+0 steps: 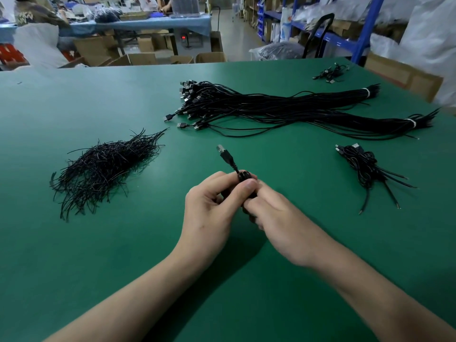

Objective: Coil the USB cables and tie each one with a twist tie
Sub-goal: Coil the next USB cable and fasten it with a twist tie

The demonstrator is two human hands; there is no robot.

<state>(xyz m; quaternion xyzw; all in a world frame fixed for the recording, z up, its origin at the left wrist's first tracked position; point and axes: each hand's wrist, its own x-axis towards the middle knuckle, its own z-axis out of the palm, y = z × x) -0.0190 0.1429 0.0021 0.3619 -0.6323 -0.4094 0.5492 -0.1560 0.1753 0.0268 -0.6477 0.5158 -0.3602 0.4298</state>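
Above the middle of the green table (98, 243), a coiled cable (243, 177) is held between both hands. The left hand (209, 208) is curled round the coil, with the thumb pressed across its front. The right hand (283, 218) is blurred, and its fingers are closed on the coil's right and lower side. Whether a twist tie is in the grasp cannot be told. The cable's USB plug (222, 151) is seen sticking up and to the left out of the coil. A loose pile of twist ties (103, 169) lies to the left, well apart from the hands. Long uncoiled cables (271, 107) are laid across the back of the table, bound near their right ends by white bands (367, 92). A small heap of coiled cables (362, 164) is noted on the right. A few more cables (330, 72) lie by the far edge.
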